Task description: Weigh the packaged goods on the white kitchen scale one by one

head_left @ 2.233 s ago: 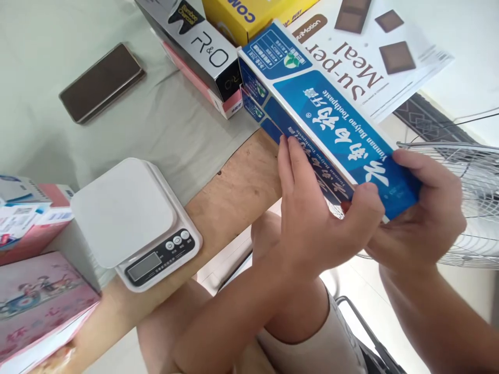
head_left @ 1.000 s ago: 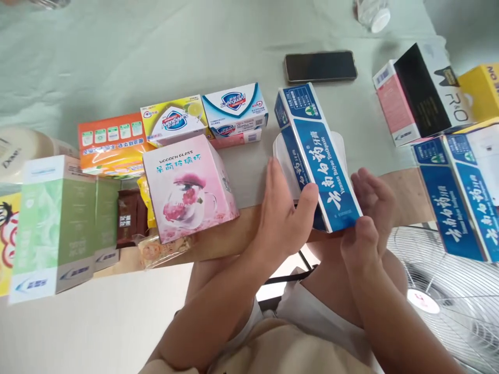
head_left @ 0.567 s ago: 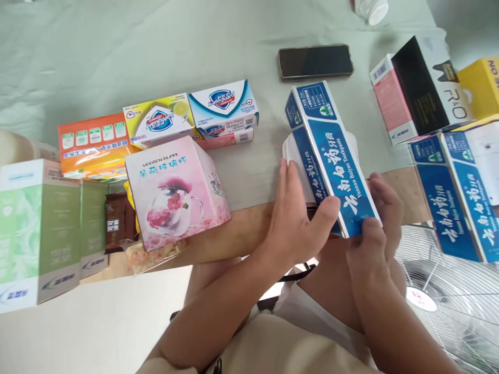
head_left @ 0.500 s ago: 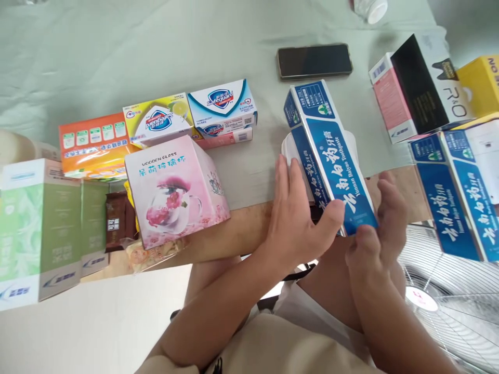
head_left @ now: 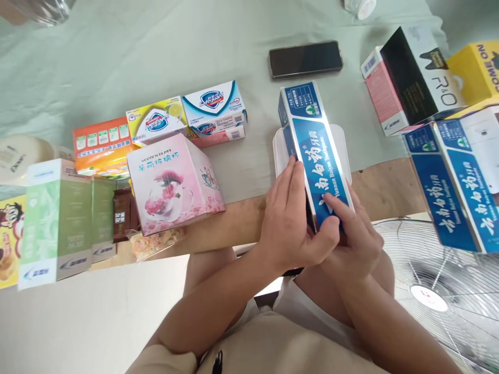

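A long blue toothpaste box (head_left: 317, 140) lies tilted over a white flat object (head_left: 340, 148) at the table's front edge. Along its left side and near end, my left hand (head_left: 288, 223) grips it, fingers together and thumb across the near end. My right hand (head_left: 353, 234) is closed on the near right corner, with the index finger lying on the printed top face; its other fingers go partly out of sight beneath. What the white object is, I cannot tell, since the box covers most of it.
To the left stand a pink glass-cup box (head_left: 175, 187), Safeguard soap boxes (head_left: 214, 104), an orange pack (head_left: 103, 145) and green cartons (head_left: 54, 223). A phone (head_left: 306, 59) lies behind. At right are more toothpaste boxes (head_left: 436, 187), a black-and-white box (head_left: 421, 78) and, below, a fan (head_left: 429, 296).
My right hand has moved in from beside the box and closed on its near end. My left hand has tightened along the left side. The view has shifted slightly.
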Available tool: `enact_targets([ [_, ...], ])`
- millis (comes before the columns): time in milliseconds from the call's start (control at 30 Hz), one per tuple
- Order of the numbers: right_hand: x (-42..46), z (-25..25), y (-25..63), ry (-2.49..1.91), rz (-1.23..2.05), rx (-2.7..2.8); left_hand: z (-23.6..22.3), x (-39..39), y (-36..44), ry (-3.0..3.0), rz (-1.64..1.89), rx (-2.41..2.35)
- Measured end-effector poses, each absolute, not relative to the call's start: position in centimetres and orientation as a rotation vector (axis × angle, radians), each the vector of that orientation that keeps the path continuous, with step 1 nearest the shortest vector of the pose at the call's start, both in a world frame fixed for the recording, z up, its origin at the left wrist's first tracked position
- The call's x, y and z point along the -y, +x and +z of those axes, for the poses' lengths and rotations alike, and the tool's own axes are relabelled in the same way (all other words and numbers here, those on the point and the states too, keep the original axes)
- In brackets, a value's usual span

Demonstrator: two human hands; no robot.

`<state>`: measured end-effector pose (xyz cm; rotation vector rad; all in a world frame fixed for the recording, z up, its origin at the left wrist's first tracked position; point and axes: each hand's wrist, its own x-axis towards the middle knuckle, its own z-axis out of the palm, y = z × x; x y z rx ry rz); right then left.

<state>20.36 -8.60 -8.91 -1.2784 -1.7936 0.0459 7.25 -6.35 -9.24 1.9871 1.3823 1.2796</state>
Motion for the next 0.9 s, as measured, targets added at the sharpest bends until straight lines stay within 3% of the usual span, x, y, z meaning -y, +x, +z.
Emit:
enact_targets([
  [200, 11.8, -9.0, 18.9, -1.126, 0.033, 1.761, -8.0, 10.4, 6.4, 1.967, 1.447, -1.362],
  [433, 13.4, -9.3, 17.6, -0.933, 0.214, 1.916, -8.4, 15.6, 2.2, 1.941, 1.282, -1.412],
  [700, 13.4, -10.1, 14.6, -1.041, 0.148, 2.087, -10.6, 15.7, -0.6, 1.760, 1.259, -1.429],
  [900, 13.0, -10.8, 14.2, -1.033, 0.275, 2.218, -10.7, 17.3, 0.7, 1.748, 1.409, -1.764],
])
